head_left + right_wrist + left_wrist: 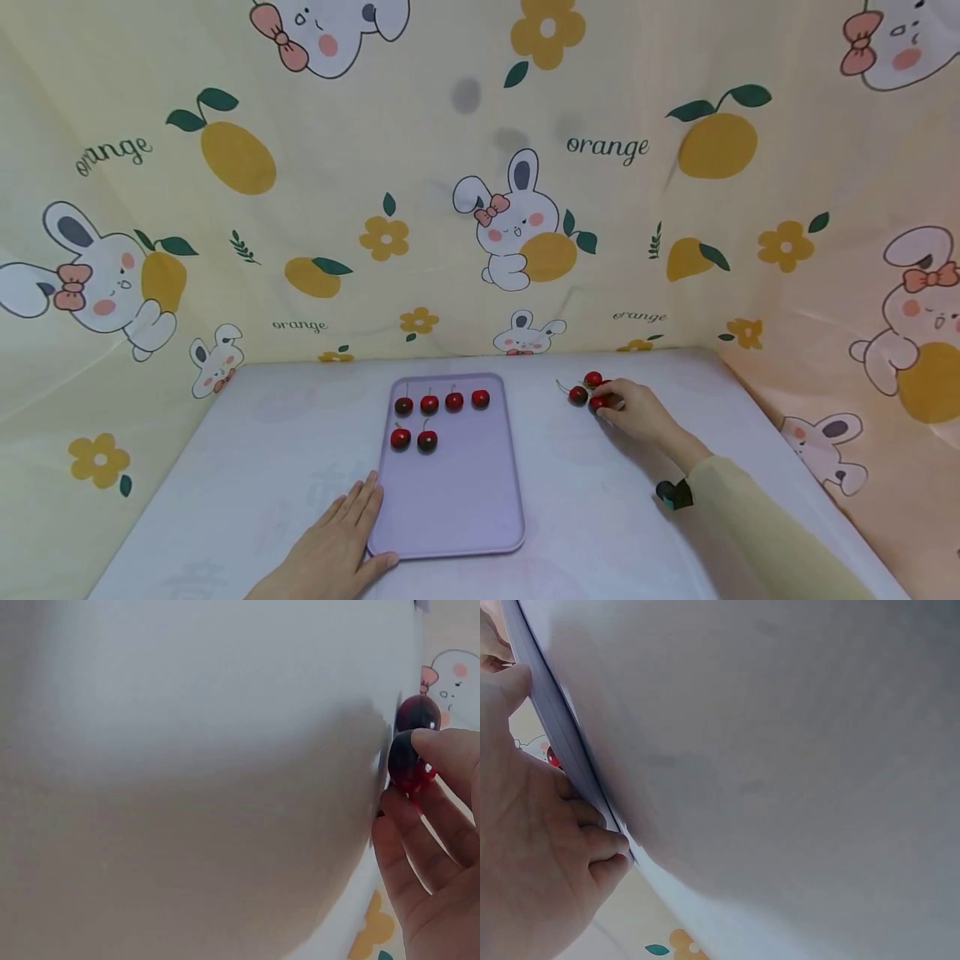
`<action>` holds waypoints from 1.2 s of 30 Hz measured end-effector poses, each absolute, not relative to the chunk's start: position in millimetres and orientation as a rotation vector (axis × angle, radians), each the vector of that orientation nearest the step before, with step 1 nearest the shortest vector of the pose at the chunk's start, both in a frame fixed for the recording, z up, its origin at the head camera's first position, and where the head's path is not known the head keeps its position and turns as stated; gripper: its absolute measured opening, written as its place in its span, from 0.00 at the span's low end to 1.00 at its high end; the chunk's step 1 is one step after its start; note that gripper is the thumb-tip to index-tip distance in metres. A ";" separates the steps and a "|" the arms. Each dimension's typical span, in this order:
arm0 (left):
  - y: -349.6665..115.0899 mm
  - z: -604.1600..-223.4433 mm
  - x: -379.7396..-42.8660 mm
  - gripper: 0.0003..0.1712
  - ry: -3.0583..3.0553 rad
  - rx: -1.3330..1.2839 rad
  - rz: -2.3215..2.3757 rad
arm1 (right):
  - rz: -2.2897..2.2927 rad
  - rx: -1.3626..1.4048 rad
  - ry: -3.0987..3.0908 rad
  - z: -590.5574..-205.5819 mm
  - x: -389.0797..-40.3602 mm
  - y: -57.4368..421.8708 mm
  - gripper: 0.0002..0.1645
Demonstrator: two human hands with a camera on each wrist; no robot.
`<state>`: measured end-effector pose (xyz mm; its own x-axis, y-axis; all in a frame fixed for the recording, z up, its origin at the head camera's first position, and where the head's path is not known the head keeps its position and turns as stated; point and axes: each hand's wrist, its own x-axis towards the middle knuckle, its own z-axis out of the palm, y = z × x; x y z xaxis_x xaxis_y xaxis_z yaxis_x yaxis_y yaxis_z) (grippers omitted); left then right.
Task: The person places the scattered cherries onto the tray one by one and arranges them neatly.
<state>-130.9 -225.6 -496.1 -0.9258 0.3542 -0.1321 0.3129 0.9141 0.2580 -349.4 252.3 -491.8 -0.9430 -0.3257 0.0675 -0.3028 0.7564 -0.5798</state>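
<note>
Pinching a dark red cherry (597, 403) between thumb and fingertips, a person's right hand (636, 407) works at a loose cluster (592, 379) on the white-covered table (577, 517), to the right of a lilac tray (472, 508). The thumb lies over the fruit with fingers bent beneath it, a light hold that seems chosen to spare a small, round thing. The left hand (330, 542) lies flat at the tray's near left corner — fingers straight along the side, thumb on the near edge, gripping no fruit — probably to keep the tray from sliding. Cherries in the tray (429, 404) sit apart from one another in two rows, stems mostly pointing away from the person; the even spacing looks deliberate.

The count: one tray, two hands, six cherries in the tray — four in the far row, two in the nearer one, at its left. Four show in the cluster, the pinched one included; whether the fingers hide more cannot be told.
</note>
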 end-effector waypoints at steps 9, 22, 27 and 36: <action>-226.3 -496.5 -129.5 0.56 2.931 0.545 0.349 | -1.025 -0.532 2.926 -489.7 -344.2 251.5 0.19; -225.6 -495.4 -129.6 0.56 2.938 0.556 0.343 | -1.136 -0.682 2.980 -481.6 -335.9 236.3 0.18; -225.7 -495.4 -129.3 0.56 2.951 0.570 0.340 | -1.170 -0.744 2.980 -479.1 -335.2 224.7 0.18; -224.8 -495.2 -129.4 0.57 2.910 0.522 0.340 | -1.295 -0.869 2.945 -476.7 -332.5 202.6 0.17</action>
<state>-129.4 -224.8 -495.2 -0.9251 0.3597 -0.1219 0.3219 0.9130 0.2507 -332.5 202.6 -476.7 -0.8470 -0.3830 0.3687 -0.5306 0.5659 -0.6311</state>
